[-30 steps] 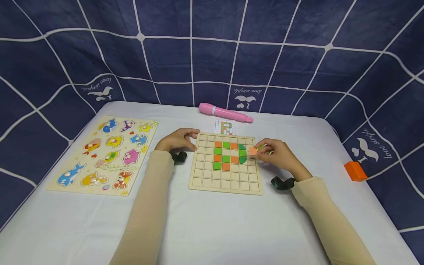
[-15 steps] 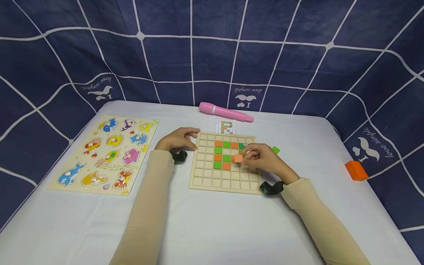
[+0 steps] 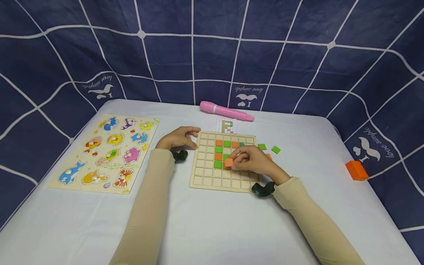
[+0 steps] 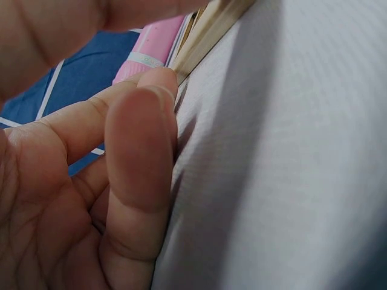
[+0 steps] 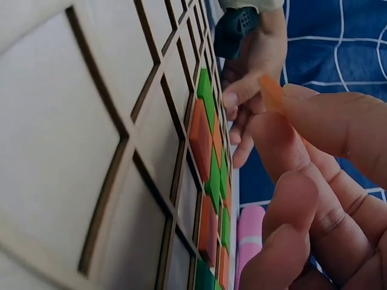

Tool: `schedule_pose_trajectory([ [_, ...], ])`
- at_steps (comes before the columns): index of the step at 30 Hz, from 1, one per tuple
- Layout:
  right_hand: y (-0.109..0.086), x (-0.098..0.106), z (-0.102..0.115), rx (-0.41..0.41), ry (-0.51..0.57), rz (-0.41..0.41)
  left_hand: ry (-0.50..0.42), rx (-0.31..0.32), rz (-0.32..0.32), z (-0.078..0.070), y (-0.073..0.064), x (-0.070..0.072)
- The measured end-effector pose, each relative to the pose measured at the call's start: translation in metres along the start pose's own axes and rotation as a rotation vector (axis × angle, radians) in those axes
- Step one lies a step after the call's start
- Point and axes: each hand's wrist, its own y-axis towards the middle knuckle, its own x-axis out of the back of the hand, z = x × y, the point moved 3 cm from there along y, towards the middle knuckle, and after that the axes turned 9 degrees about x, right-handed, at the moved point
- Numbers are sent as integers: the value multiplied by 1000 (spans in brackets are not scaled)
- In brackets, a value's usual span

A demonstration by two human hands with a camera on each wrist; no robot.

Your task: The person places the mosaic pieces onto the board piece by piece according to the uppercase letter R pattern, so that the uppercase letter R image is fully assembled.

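Note:
A wooden grid board (image 3: 212, 176) lies on the white table, with orange and green tiles (image 3: 218, 150) in its upper rows. My right hand (image 3: 246, 159) hovers over the board's middle and pinches an orange square tile (image 3: 228, 162), which the right wrist view shows at the fingertips (image 5: 270, 92) above the grid (image 5: 72, 151). My left hand (image 3: 179, 138) rests at the board's upper left corner, fingers curled against its edge (image 4: 208, 30). Loose green tiles (image 3: 275, 149) lie right of the board.
A pink marker (image 3: 226, 111) and a small pattern card (image 3: 225, 125) lie behind the board. An animal peg puzzle (image 3: 107, 152) sits at the left. An orange block (image 3: 356, 170) stands near the table's right edge. Blue patterned cloth surrounds the table.
My right hand has carried the orange tile leftward from the board's right edge to over its middle rows. The left hand has stayed put.

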Motion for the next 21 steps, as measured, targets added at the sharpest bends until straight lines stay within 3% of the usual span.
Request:
schedule_pose_trajectory([
  [16, 11, -24, 6, 16, -103, 101, 1, 9, 3, -1, 0, 0],
  [21, 14, -28, 8, -15, -142, 115, -2, 3, 6, 0, 1, 1],
])
